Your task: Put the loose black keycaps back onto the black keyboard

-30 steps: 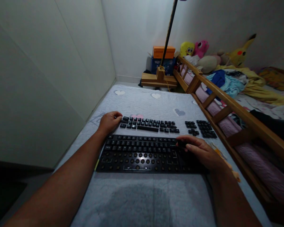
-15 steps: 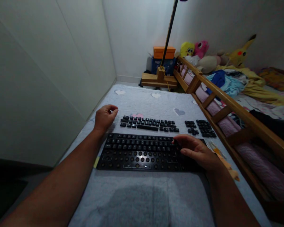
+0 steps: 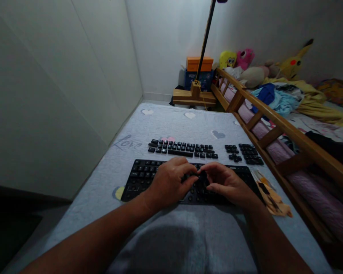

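A black keyboard (image 3: 131,184) lies on the cloth-covered surface in front of me; its upper rows carry keycaps, while its lower rows show bare round key seats. Over its middle, my left hand (image 3: 173,180) is closed, thumb and fingers pinched near the right fingertips; what they hold is too dark to make out. My right hand (image 3: 225,182) curls over the right part, its fingers closed around a small black keycap (image 3: 202,176) between the two hands. Beyond the keyboard, loose black keycaps (image 3: 185,147) lie in rows, with smaller groups (image 3: 250,154) at the right.
Right of the keyboard, an orange cloth (image 3: 277,207) lies under some small dark tools (image 3: 267,192). A wooden bed rail (image 3: 274,118) runs along the right side. At the far end stand a wooden lamp base (image 3: 194,97) and an orange box (image 3: 199,64). A pale wall (image 3: 74,95) closes the left.
My left hand has moved right and down, from beside the loose keycaps to the keyboard's middle, meeting my right hand. The right hand has shifted slightly left. The view has tilted a little.
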Demonstrator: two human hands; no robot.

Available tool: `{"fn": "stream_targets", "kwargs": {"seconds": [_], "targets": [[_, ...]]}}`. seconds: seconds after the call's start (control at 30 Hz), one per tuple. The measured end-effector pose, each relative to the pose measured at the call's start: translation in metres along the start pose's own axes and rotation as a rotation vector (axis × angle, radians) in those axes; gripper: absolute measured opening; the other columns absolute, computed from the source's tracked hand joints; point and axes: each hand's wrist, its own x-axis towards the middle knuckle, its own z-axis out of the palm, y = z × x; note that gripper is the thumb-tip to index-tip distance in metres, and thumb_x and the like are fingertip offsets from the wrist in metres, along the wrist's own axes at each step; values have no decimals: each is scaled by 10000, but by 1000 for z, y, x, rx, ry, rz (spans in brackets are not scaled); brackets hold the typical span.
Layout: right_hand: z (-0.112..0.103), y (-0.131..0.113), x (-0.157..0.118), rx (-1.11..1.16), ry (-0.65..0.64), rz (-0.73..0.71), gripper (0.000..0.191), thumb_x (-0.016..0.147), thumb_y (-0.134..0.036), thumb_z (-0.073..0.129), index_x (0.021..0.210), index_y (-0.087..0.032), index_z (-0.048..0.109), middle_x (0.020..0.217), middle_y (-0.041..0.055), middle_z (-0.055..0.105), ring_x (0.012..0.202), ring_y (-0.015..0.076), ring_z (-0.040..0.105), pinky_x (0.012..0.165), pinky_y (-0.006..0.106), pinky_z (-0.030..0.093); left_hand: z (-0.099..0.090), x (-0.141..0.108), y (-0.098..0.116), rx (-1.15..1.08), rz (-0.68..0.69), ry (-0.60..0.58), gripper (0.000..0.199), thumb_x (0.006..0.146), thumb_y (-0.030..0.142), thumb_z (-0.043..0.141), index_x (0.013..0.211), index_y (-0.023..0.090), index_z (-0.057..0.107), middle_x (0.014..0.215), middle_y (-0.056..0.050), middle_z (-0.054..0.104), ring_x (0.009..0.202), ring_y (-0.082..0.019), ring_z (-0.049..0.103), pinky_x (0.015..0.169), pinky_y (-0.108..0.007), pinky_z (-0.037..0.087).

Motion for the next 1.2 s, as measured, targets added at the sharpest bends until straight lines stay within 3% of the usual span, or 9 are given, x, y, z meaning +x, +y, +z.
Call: {"fn": "stream_targets", "kwargs": {"seconds": [0.13,0.43,1.2], "targets": [[5,1,3,-8,-13,-17,392,747,-260,807,1097,-256,629,795,-33,500,715,109,449,632,226,415,7,-6,-3,-14,7,-2,82,821,229,693,898,202,694,817,-35,646,780,-175,594,672,-303,469],[6,8,4,-12,-19,7,416,746,-264,812,1119,-264,627,890,-12,569,741,108,476,665,235,425,13,-9,-3,-75,10,-28,68,796,205,713,860,185,700,814,-41,658,779,-177,598,692,-309,467],[6,8,2,-95,-38,-6,409,786,-258,774,1160,-275,612,920,0,597,754,116,508,680,256,445,23,-13,-2,-61,39,66,77,799,113,631,815,173,676,750,-30,643,708,-147,582,643,-278,460]]}}
